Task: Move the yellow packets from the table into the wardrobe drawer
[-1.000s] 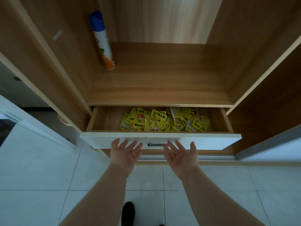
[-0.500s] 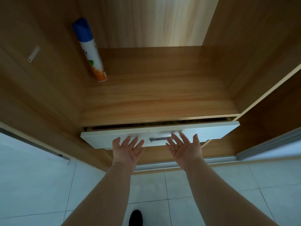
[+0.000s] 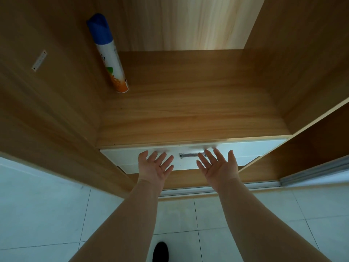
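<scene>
Pushed in since a second ago, the drawer (image 3: 132, 157) now sits shut under the shelf (image 3: 188, 110), with the yellow packets hidden inside it.
Your left grip (image 3: 154, 168) and right grip (image 3: 219, 167) are spread, fingers straight, at the drawer's white front either side of its handle (image 3: 191, 155), holding nothing. Loading looks finished, though the table is out of view. Above the drawer stands a spray can (image 3: 109, 55); its label is too blurred to read.

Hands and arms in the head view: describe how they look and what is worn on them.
The left hand and right hand are ungloved, with no ring discernible on the fingers. The left forearm and right forearm show no sleeve, watch or bracelet.
</scene>
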